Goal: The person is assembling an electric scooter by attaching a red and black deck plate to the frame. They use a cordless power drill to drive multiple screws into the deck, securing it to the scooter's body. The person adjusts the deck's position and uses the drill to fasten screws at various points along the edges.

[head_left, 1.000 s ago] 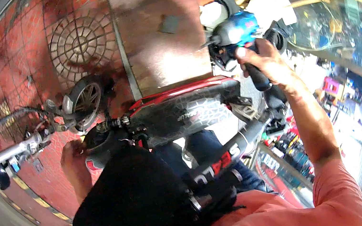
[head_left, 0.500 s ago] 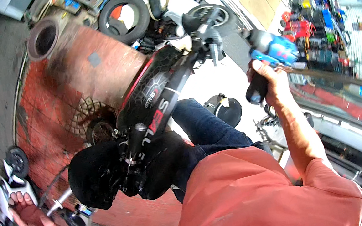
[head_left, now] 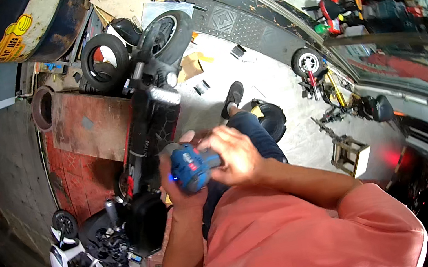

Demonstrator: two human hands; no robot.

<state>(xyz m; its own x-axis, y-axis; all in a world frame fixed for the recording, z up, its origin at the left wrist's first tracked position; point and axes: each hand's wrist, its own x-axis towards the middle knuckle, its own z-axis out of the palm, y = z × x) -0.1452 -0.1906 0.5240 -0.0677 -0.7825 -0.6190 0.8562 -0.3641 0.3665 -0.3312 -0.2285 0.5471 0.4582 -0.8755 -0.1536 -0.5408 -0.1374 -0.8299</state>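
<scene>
A blue and black cordless drill (head_left: 192,167) is held in front of my chest, with a small blue light glowing at its edge. My right hand (head_left: 236,155), a little blurred, is closed around its handle. Against the drill's front end is my left hand (head_left: 180,195), its fingers curled round it and partly hidden behind the tool. Just left of and beyond my hands stands a black electric scooter (head_left: 148,131) with red trim; its front wheel (head_left: 163,34) points away from me and a black seat (head_left: 148,222) is at the near end.
A rusty reddish metal plate (head_left: 90,127) and a loose tyre (head_left: 105,64) lie left of the scooter. Beyond them is a large drum (head_left: 54,24). A white scooter (head_left: 73,258) stands at lower left. To the right are a small stool (head_left: 351,156) and a folded scooter (head_left: 331,81).
My right hand has brought the drill leftward from the far right to my chest. My left hand, open at lower left before, has come up to the drill's front. My view has shifted too.
</scene>
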